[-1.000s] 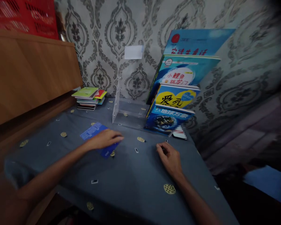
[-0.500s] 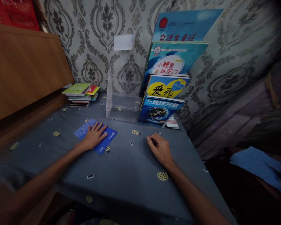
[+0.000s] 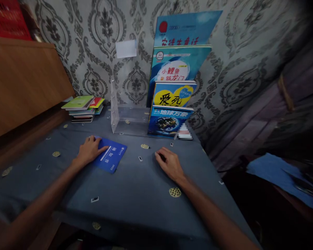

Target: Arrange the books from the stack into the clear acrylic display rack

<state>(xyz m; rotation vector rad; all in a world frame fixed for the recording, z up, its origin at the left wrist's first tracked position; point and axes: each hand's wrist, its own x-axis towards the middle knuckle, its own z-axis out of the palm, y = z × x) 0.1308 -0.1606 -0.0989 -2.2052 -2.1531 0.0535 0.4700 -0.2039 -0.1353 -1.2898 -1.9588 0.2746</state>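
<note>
A blue printed booklet (image 3: 111,158) marked 2022 lies on the tablecloth (image 3: 130,187), left of the middle. My left hand (image 3: 88,151) is at its left edge, thumb laid across the cover and fingers curled at the edge; the fingertips are partly hidden. My right hand (image 3: 169,162) rests on the cloth to the right, fingers curled in, with nothing visible in it. Beyond the hands stands a clear acrylic rack (image 3: 130,128). Its right side holds several upright books, the front one a blue book (image 3: 164,123) with a globe.
A pile of thin books (image 3: 80,107) lies at the back left, beside a wooden cabinet (image 3: 23,83). A white card (image 3: 126,49) is at the top of the rack's left side. Blue cloth (image 3: 279,177) lies off the table's right side.
My left hand has gone from lying spread over the booklet to its left edge. The text-covered left panel no longer shows, and more of the front cover does. My right hand stays put.
</note>
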